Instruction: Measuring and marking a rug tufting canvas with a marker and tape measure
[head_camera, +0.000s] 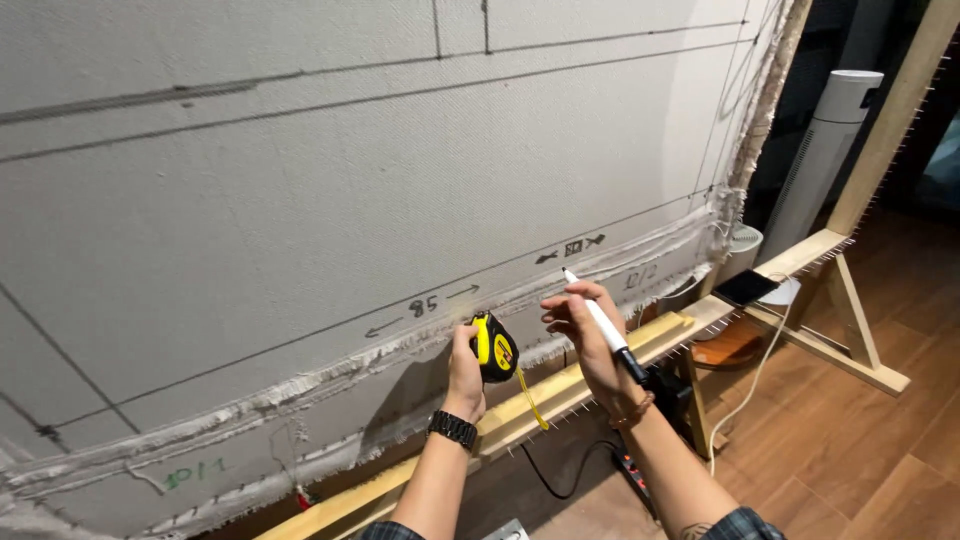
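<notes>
Tape measure (494, 349) gripped in left hand (464, 368).
Right hand (590, 335) pinches a marker (601, 324) near the fabric (330, 200).

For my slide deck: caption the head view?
Left hand holds tape measure, right hand a marker, before stretched cloth.

The left hand (464, 372), a black watch (453, 429) on its wrist, grips a yellow and black tape measure (494, 349) with a short length of tape hanging loose. The right hand (590, 340) holds a white marker (600, 322), tip up, near the grey cloth (330, 190) stretched on a wooden frame (560, 385). A phone (745, 287) lies on the frame's rail further right. The cloth carries drawn lines and arrows.
</notes>
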